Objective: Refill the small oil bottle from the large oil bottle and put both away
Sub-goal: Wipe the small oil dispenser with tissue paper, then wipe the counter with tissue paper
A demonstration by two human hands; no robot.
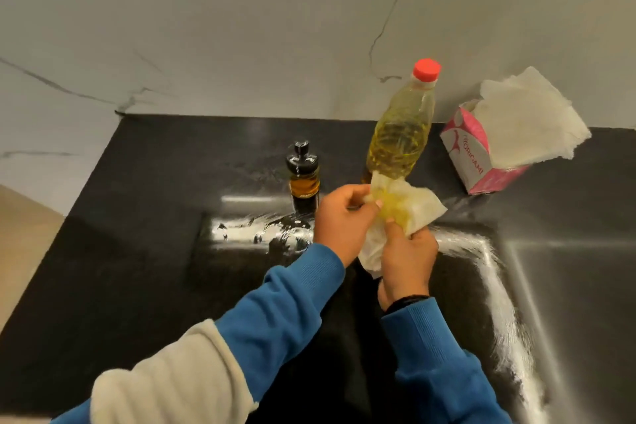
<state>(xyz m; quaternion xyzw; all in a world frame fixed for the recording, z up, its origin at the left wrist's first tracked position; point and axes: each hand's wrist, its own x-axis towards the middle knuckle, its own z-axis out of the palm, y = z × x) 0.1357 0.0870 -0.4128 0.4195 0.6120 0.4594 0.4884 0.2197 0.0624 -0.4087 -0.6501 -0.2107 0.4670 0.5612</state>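
With both caps on, pouring looks finished: my left hand (339, 218) and right hand (407, 256) pinch a white tissue (418, 208) round the tilted, red-capped clear plastic large oil bottle (401, 138), the small dark glass oil bottle (303, 175) standing just beside on the black counter (137, 217), neither stored yet

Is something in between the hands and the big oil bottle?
Yes. A white tissue is wrapped around the bottom of the large oil bottle, so the left hand and right hand hold it mostly through the tissue. The small oil bottle stands apart, to the left.
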